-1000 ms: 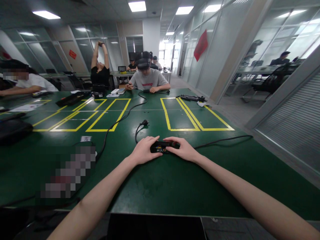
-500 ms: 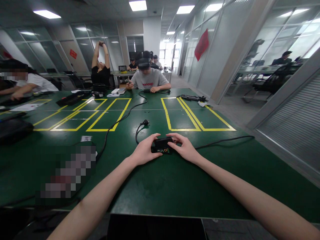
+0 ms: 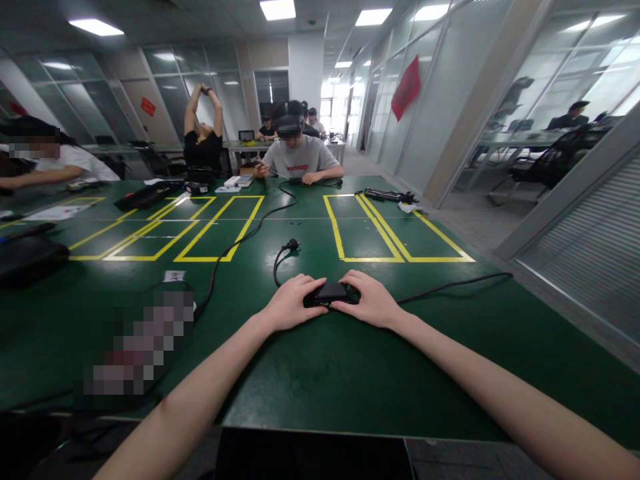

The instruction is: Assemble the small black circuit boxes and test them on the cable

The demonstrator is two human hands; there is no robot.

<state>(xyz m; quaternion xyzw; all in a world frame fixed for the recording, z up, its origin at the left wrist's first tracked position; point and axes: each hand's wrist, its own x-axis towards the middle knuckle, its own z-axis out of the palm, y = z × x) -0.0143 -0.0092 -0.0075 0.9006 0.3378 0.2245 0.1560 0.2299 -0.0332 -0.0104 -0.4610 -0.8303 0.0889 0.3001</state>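
Between my two hands, low over the green table, is a black power adapter [image 3: 332,292] with its flat cover facing up. My left hand [image 3: 291,303] has its fingers at the far edge and its thumb along the near edge, gripping the left end. From the other side, my right hand [image 3: 371,299] pinches the right end, thumb in front and fingers behind. No circuit board shows now; the cover and fingers hide the inside. A short black cord with a plug [image 3: 293,245] lies just beyond my left hand, and another black cable [image 3: 450,285] runs off to the right.
Yellow tape rectangles [image 3: 343,240] mark the green table [image 3: 320,387]. A pixelated long object [image 3: 143,343] lies at left, near a paper label [image 3: 174,276]. A folded black tripod [image 3: 387,195] is at the far right. Across the table a person [image 3: 300,157] sits handling a tool.
The black cover has come down from a tilted position to lie flat, hiding the green circuit board. My right thumb has moved from the cover's face to the near edge.
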